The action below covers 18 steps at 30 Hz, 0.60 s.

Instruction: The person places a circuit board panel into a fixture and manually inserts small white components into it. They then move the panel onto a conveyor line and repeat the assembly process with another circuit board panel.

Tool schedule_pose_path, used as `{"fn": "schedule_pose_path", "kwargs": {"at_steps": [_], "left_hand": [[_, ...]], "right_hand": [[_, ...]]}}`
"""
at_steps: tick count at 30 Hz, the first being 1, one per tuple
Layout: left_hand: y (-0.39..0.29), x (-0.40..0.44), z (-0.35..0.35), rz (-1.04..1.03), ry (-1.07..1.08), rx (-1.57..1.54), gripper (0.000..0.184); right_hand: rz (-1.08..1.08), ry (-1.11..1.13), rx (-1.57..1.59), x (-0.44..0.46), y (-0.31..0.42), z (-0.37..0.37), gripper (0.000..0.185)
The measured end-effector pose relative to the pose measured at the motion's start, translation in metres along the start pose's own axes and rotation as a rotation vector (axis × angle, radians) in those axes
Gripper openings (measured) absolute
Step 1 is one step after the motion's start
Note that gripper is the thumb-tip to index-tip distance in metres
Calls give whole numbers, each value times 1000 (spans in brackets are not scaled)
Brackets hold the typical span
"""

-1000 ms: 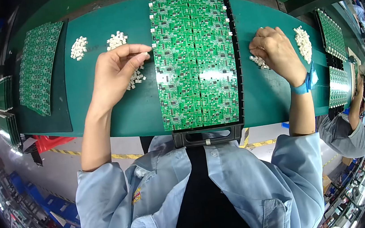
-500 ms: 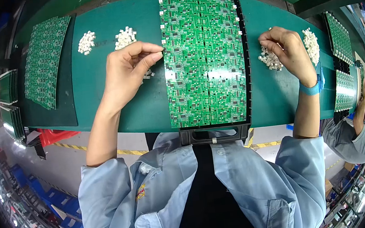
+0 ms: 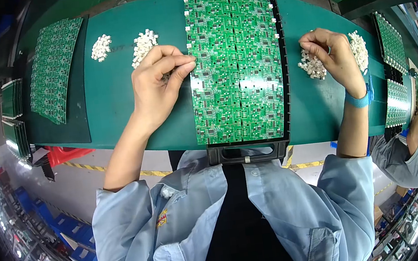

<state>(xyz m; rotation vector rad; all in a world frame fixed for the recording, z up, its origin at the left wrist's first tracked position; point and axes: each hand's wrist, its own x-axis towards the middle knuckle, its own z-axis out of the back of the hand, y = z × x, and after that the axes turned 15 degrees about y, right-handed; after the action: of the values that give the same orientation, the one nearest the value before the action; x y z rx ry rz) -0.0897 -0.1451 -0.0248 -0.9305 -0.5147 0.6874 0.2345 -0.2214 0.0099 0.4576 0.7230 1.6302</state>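
Observation:
A large green circuit board panel (image 3: 235, 70) lies in a black carrier (image 3: 247, 153), with small white connectors along the upper parts of both side edges. At the panel's left edge is my left hand (image 3: 162, 84), thumb and index finger pinched together; what is between the tips is too small to make out. My right hand (image 3: 335, 59), a blue band at its wrist, is pinched above a pile of white connectors (image 3: 312, 66), right of the panel; its fingertips hide anything held. More white connectors (image 3: 145, 44) lie behind my left hand.
Another connector pile (image 3: 101, 48) and a board panel (image 3: 55, 70) are on the left. At the right are a long pile (image 3: 359, 51), panels with connectors (image 3: 390, 43) and a co-worker in a grey sleeve (image 3: 401, 163). Boards stand upright at far left (image 3: 13, 119).
The view has shifted, so the panel appears farther right. My left hand has come closer to the panel's edge. My right hand has risen slightly off the connector pile, fingers still pinched.

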Motion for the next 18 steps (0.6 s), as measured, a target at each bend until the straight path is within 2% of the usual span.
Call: {"fn": "schedule_pose_path", "kwargs": {"at_steps": [4, 14, 15, 18], "left_hand": [[6, 0, -4, -191, -107, 238, 14], [11, 0, -3, -325, -157, 450, 17], [11, 0, -3, -325, -157, 451, 17], [6, -5, -3, -139, -96, 196, 16]], "right_hand": [[4, -9, -22, 0, 0, -1, 6], [-18, 4, 33, 1, 4, -1, 7], [-18, 3, 33, 1, 5, -2, 7], [9, -17, 94, 2, 4, -6, 7]]}}
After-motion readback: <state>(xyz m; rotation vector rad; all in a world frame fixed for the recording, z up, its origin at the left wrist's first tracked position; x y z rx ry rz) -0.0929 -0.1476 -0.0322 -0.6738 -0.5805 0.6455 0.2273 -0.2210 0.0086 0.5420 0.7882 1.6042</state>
